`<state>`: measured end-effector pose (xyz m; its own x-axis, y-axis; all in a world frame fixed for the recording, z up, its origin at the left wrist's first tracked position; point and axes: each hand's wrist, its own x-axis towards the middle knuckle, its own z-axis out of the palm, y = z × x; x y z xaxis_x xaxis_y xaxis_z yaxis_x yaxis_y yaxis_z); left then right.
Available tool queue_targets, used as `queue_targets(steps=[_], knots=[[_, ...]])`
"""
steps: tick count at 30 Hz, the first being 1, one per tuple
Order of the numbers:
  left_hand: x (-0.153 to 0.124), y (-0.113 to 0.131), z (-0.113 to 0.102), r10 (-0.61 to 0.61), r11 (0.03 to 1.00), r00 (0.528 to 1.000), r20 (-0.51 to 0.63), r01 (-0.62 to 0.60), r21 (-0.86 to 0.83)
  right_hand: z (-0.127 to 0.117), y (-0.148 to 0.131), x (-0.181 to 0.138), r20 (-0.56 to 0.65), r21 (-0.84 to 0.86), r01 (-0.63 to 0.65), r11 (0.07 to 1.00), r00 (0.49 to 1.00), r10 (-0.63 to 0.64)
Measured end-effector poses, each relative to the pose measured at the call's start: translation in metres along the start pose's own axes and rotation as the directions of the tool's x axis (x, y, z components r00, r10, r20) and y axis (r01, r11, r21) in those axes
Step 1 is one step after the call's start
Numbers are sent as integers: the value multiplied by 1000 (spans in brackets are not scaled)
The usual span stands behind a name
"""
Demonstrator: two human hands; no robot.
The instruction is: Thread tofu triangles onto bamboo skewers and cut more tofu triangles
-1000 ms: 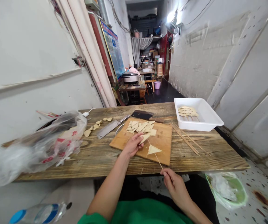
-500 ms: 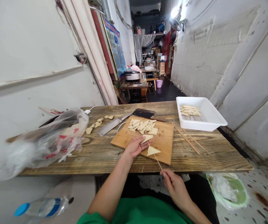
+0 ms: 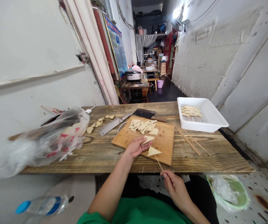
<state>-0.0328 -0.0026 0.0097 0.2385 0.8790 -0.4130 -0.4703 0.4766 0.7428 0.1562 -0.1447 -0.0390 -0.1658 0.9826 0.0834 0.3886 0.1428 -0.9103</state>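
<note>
Your left hand (image 3: 136, 147) pinches a slice (image 3: 148, 138) over the board (image 3: 165, 143), at the tip of the skewer (image 3: 156, 159). One threaded slice (image 3: 153, 151) is already on. Your right hand (image 3: 174, 186) pinches the skewer's end. I judge you're early on: a pile (image 3: 143, 125) waits, and few finished skewers (image 3: 191, 111) lie in the tray (image 3: 212, 126).

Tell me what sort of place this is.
Probably a small food-prep workshop: a cutting board of triangular slices, a cleaver beside it, a white tray of filled skewers. Right hand holds a skewer, left hand a slice.

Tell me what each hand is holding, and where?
The right hand pinches the skewer by its near end; left hand grips a pale triangle slice by its edge.
</note>
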Motion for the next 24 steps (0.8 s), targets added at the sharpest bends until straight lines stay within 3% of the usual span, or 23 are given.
queue_targets(steps=[16, 24], knots=[[-12, -5, 6, -5, 989, 993, 115, -12, 147, -1, -4, 1, 4, -22, 8, 1000, 1000, -7], [-10, -10, 12, 47, 994, 998, 51, -51, 93, 0, -4, 2, -33, -30, 44, 999, 998, -45]])
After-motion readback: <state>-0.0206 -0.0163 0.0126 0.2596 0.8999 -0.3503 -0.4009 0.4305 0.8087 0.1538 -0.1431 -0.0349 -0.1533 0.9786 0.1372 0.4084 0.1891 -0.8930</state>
